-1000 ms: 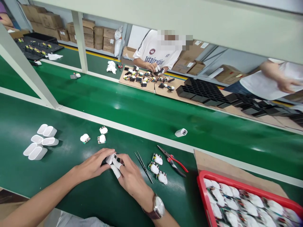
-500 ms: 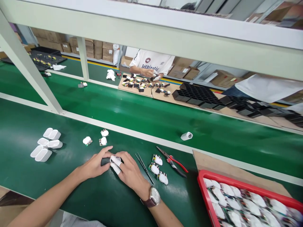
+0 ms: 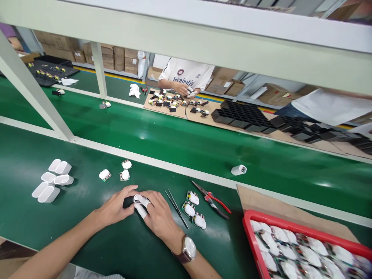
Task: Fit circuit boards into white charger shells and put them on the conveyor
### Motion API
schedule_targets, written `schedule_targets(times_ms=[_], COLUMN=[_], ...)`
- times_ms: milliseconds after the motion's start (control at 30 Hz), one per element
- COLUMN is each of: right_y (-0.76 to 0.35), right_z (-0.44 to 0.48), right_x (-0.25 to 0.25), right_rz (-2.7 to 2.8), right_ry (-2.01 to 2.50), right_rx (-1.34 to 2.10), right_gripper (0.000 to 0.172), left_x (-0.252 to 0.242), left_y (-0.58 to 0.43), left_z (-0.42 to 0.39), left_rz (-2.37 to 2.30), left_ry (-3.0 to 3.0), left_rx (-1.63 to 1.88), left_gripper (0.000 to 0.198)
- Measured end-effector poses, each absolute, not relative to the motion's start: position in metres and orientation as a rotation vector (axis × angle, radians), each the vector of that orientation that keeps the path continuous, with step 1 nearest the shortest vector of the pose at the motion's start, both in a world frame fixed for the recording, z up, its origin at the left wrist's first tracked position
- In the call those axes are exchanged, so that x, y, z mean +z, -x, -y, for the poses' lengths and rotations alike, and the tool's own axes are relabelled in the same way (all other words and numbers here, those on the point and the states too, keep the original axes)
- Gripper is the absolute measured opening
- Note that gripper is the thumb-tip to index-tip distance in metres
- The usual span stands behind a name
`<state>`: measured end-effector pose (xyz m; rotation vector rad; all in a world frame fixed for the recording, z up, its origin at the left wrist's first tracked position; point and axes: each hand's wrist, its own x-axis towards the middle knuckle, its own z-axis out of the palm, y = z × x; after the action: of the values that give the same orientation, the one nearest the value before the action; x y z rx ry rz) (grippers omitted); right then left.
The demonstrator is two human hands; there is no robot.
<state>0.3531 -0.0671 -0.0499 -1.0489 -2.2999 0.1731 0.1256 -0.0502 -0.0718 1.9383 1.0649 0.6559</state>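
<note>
My left hand and my right hand meet over the bench, closed around a small black and white casing. Its dark side lies by my left thumb, and its pale rim is partly covered by my right fingertips. White finger cots sit on two of my right fingers. Tweezers lie just right of my right hand, beside several circuit boards topped with white filler. Beyond them rest red and black long-nose pliers. Past my left hand are more such boards.
Several white oval casings stand at left. A red tray full of boards is at right, near cardboard. On the green belt lies a white casing. A co-worker handles parts opposite. A frame post rises at left.
The white casing on the belt has moved right, as has the small part on the belt at left. My hands stay together on the casing, with slight finger shifts. The view has shifted a little.
</note>
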Motion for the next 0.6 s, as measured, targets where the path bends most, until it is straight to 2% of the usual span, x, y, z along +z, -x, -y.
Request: schedule_targets(times_ms=[233, 333, 400, 500, 600], right_y=[-0.351, -0.360, -0.372, -0.396, -0.417], right_z=[0.072, 0.071, 0.070, 0.074, 0.080], right_x=[-0.048, -0.045, -0.044, -0.047, -0.059], right_rz=[2.374, 2.241, 2.140, 2.075, 2.136], right_ry=[1.050, 1.076, 1.148, 1.375, 1.568], right_rx=[0.145, 0.268, 0.226, -0.017, -0.218], right_gripper=[0.034, 0.043, 0.047, 0.041, 0.026], left_x=[-0.072, -0.072, -0.071, -0.068, -0.065], left_y=[-0.128, -0.128, -0.128, -0.126, -0.126], left_z=[0.052, 0.053, 0.053, 0.052, 0.051], left_rz=[-1.110, -1.100, -1.074, -1.010, -0.910], left_ry=[-1.932, -1.944, -1.998, -2.153, -2.341], left_rx=[0.635, 0.659, 0.707, 0.794, 0.900], left_gripper=[0.070, 0.071, 0.069, 0.059, 0.048])
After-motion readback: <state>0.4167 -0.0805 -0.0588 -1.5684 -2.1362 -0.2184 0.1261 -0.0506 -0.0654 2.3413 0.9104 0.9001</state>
